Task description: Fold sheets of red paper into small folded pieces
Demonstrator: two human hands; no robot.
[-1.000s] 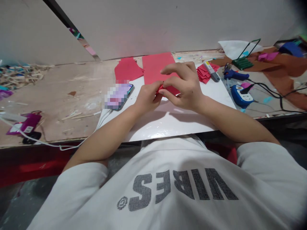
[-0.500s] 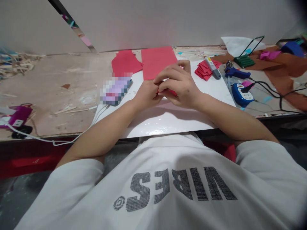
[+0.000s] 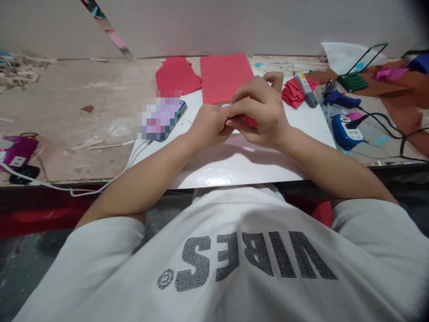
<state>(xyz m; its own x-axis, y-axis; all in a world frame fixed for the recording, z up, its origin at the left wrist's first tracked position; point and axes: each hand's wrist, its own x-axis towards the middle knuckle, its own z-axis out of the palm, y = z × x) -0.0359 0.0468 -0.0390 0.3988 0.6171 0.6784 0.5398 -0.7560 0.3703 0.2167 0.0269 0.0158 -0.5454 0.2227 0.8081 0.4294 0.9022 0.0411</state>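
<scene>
My left hand (image 3: 211, 127) and my right hand (image 3: 263, 112) meet over the white board (image 3: 217, 172). Both are closed, with fingertips touching around a small red piece of sheet material (image 3: 248, 120), mostly hidden by the fingers. The right hand's fingers arch over it from the right, while the left hand pinches its near left end. Just beyond the left hand, a thin shiny strip (image 3: 224, 104) shows; I cannot make out what it is. Behind the hands lie a large red sheet (image 3: 226, 76) and a cut red sheet (image 3: 176, 78).
Left of my hands lies a phone (image 3: 164, 118) with a white cable. To the right are stacked red squares (image 3: 292, 93) under a grey utility knife (image 3: 306, 91), a blue glue gun (image 3: 342, 99), a blue power socket (image 3: 346, 132) and black cords. A purple device (image 3: 20, 150) sits far left.
The view has shifted slightly, so most of the table appears higher. My fingers have shifted a little around the red piece, and a thin shiny strip now shows beyond the left hand.
</scene>
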